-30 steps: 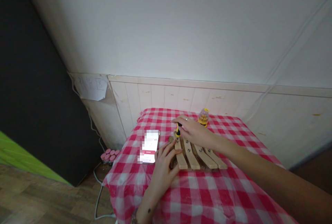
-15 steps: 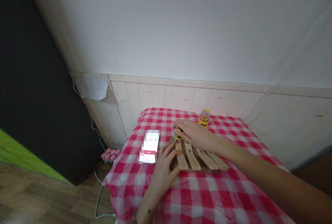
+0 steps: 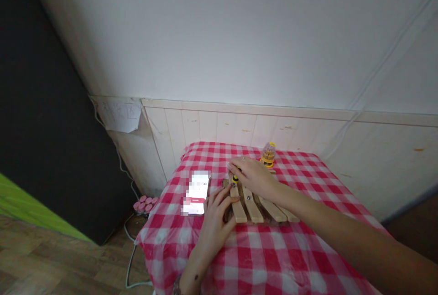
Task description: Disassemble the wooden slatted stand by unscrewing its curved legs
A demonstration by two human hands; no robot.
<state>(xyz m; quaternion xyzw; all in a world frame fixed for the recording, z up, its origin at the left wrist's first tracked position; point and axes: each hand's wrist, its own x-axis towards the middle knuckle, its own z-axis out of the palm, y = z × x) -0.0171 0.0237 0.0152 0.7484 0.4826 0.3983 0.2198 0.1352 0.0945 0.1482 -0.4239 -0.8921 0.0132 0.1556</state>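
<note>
A wooden piece of several pale slats lies on the checked cloth, with a screw showing in one slat. My right hand is closed round a short yellow-and-black screwdriver, which stands upright over the far part of the leftmost slat; most of its handle is hidden by my fingers. My left hand grips the left side of that slat, its fingertips close to the screwdriver's tip. Behind my right hand stands a clear cone-shaped bit case with a yellow base and cap.
A phone with a lit screen lies left of my left hand. Red-and-white checked cloth covers the table, which stands against a panelled wall. Pink round objects and a white cable are left of the table.
My right hand has shifted and turned slightly round the screwdriver, covering more of its handle. My left hand keeps its place on the slat. The view has moved a little.
</note>
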